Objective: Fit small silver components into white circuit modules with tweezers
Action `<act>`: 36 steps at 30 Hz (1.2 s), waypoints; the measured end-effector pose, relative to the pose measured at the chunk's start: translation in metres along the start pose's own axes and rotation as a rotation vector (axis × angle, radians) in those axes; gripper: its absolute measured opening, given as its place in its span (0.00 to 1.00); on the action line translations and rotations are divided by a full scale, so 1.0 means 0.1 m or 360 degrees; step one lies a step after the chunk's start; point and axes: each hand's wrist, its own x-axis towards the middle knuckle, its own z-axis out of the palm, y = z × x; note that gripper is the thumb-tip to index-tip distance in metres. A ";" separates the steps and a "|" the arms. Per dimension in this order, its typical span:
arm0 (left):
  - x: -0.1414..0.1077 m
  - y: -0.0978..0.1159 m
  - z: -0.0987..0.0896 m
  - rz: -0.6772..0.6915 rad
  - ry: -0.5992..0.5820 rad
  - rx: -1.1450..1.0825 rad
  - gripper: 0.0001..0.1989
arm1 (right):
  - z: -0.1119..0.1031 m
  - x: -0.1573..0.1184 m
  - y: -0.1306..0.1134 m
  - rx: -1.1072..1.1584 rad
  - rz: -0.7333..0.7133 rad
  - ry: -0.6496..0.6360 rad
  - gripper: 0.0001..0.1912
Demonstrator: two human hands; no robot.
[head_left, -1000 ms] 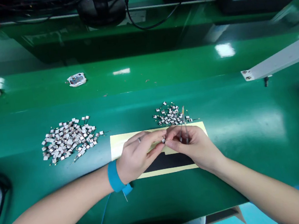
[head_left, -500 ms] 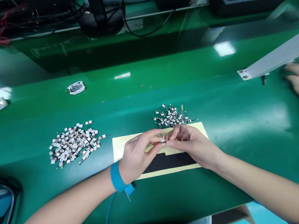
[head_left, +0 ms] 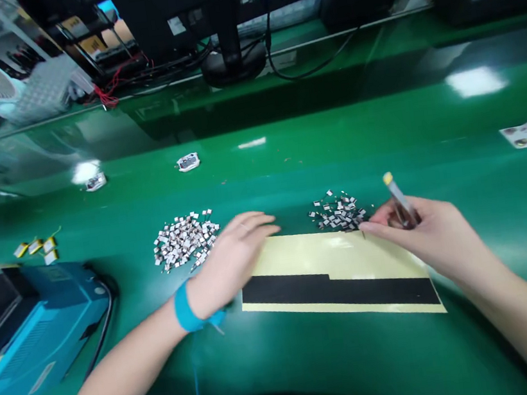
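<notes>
The tweezers (head_left: pixel 400 199) are up in the person's right hand (head_left: pixel 436 233), over the right end of a yellow sheet (head_left: pixel 300 254). They stand up out of the hand, long and thin, with the yellow end on top, leaning a bit to the left and away from the person. The sheet lies flat on the green table (head_left: pixel 314 359). Its long side runs left to right and slants down to the right, and a black strip (head_left: pixel 377 289) runs the same way along its near side.

A small pile of little parts (head_left: pixel 341 213) sits just past the sheet's far edge, beside the right fingertips. A bigger pile (head_left: pixel 182 240) sits past the left hand (head_left: pixel 232 253). That hand hides the sheet's far left corner, and the right hand hides the far right one. A blue machine (head_left: pixel 62 327) stands well off to the left.

The right hand is curled around the tweezers, thumb and finger pinched together by the small pile. I can't tell if a part is between them. The left hand is blurry and loose, fingers stretched out to the right, and I see nothing in it.
</notes>
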 end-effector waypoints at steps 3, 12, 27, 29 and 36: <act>-0.15 -0.23 -0.15 -0.0286 -0.0100 0.0241 0.12 | -0.07 -0.01 -0.02 -0.0306 -0.0134 -0.0360 0.12; -0.32 -0.38 -0.02 -0.0168 0.0016 0.0439 0.12 | 0.25 -0.37 -0.21 -0.0741 -0.0725 -0.0549 0.21; 0.32 0.34 0.44 -0.0544 -0.0099 -0.1632 0.06 | 0.40 -0.58 -0.25 -0.1570 -0.1036 -0.0427 0.12; 0.33 0.34 0.53 -0.0545 -0.0058 -0.1585 0.07 | 0.41 -0.58 -0.25 -0.1559 -0.1040 -0.0437 0.11; 0.22 0.32 0.59 -0.0437 0.0057 -0.1322 0.10 | 0.37 -0.41 -0.17 -0.0823 -0.0668 -0.0585 0.08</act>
